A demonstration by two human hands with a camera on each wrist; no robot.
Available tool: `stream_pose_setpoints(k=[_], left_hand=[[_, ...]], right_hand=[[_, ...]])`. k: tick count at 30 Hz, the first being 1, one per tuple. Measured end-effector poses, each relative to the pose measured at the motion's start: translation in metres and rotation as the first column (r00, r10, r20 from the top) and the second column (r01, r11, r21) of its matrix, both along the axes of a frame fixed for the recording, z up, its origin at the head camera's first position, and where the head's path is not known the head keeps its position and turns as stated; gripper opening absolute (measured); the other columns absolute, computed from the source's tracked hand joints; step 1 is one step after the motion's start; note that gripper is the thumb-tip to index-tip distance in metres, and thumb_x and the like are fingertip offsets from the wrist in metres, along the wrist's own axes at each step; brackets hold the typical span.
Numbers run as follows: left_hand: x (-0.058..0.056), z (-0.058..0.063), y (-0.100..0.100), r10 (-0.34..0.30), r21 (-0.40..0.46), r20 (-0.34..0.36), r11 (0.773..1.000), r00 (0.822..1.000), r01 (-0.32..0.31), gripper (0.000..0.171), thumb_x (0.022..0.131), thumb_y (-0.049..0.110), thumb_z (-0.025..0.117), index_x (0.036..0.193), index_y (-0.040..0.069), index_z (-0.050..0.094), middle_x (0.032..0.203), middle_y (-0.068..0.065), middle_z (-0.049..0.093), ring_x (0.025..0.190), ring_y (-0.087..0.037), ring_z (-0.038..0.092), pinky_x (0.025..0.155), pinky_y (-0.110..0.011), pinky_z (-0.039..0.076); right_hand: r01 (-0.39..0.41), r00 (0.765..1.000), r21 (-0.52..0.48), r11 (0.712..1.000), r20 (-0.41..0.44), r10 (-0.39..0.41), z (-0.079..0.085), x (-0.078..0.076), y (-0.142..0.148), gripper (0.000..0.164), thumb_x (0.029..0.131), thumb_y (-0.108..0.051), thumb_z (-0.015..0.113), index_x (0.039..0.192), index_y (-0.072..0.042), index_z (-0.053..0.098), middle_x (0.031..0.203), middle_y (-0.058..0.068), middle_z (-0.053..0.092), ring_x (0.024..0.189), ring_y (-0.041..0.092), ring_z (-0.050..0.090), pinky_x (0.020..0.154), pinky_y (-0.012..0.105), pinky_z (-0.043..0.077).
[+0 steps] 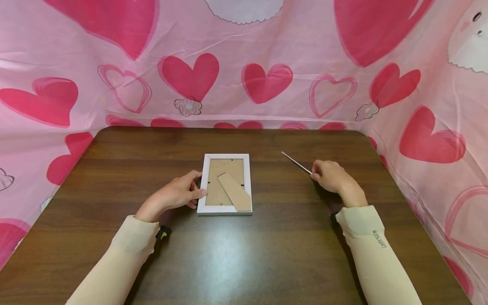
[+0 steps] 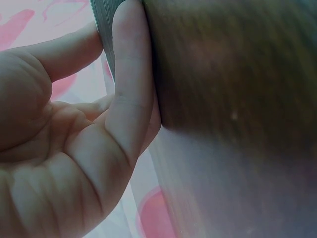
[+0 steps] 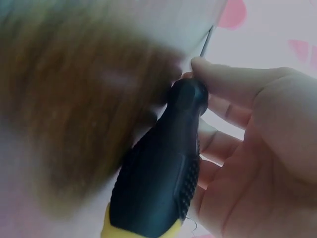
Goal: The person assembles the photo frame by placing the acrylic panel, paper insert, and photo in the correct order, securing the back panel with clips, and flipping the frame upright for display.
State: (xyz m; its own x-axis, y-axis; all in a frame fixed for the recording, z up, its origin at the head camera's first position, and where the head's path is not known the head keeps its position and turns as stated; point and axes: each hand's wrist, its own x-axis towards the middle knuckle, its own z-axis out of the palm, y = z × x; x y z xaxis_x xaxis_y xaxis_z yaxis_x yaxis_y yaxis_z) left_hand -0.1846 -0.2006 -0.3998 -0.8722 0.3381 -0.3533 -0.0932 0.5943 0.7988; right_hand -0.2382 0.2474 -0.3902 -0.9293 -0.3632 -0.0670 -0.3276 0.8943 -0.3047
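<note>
A white picture frame (image 1: 247, 176) lies back side up on the table, its brown backing board (image 1: 213, 169) facing me. A cardboard stand leg (image 1: 235, 192) slants across the board, and small dark tabs sit along the inner edges. My left hand (image 1: 177, 191) holds the frame's left edge, thumb and fingers at its side. Close by in the left wrist view, a finger (image 2: 130, 74) lies along the frame's side (image 2: 103, 22). My right hand (image 1: 329, 174) pinches a screwdriver (image 1: 296, 162) by its shaft near the handle. Its black and yellow handle (image 3: 156, 173) runs below the palm.
The brown wooden table (image 1: 267, 254) has rounded far corners. Pink cloth (image 1: 228, 42) printed with hearts hangs behind and along both sides. A dark wrist strap (image 1: 163, 233) shows at the left cuff.
</note>
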Motion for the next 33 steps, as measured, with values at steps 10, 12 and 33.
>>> stream_pose_setpoints(k=[10, 12, 33], left_hand=[[0.002, 0.001, 0.000, -0.010, -0.045, -0.021, 0.999, 1.000, 0.009, 0.068, 0.092, 0.022, 0.065, 0.146, 0.007, 0.026, 0.092, -0.016, 0.055, 0.069, -0.022, 0.064, 0.064, -0.035, 0.058], [0.002, 0.002, 0.001, -0.006, -0.061, -0.025, 0.998, 1.000, 0.005, 0.069, 0.093, 0.023, 0.065, 0.146, 0.006, 0.025, 0.094, -0.016, 0.055, 0.069, -0.021, 0.065, 0.064, -0.035, 0.058], [0.012, 0.014, 0.006, 0.026, -0.256, -0.134, 0.965, 0.991, -0.060, 0.046, 0.090, 0.042, 0.066, 0.107, 0.004, 0.047, 0.081, -0.009, 0.055, 0.057, -0.017, 0.062, 0.063, -0.034, 0.050]], right_hand=[[0.027, 0.998, -0.075, 0.997, -0.057, -0.031, 0.012, 0.001, -0.001, 0.017, 0.093, -0.019, 0.062, 0.103, -0.006, 0.060, 0.087, 0.008, 0.059, 0.082, 0.026, 0.052, 0.076, 0.047, 0.048], [0.010, 0.996, -0.104, 0.995, -0.092, -0.019, 0.014, 0.001, -0.003, 0.016, 0.092, -0.019, 0.062, 0.103, -0.007, 0.060, 0.088, 0.008, 0.059, 0.083, 0.026, 0.052, 0.076, 0.047, 0.047], [-0.079, 0.988, -0.398, 0.914, -0.152, 0.020, 0.038, 0.012, -0.058, 0.033, 0.092, -0.023, 0.064, 0.122, -0.011, 0.054, 0.109, 0.006, 0.059, 0.100, 0.023, 0.056, 0.085, 0.047, 0.050]])
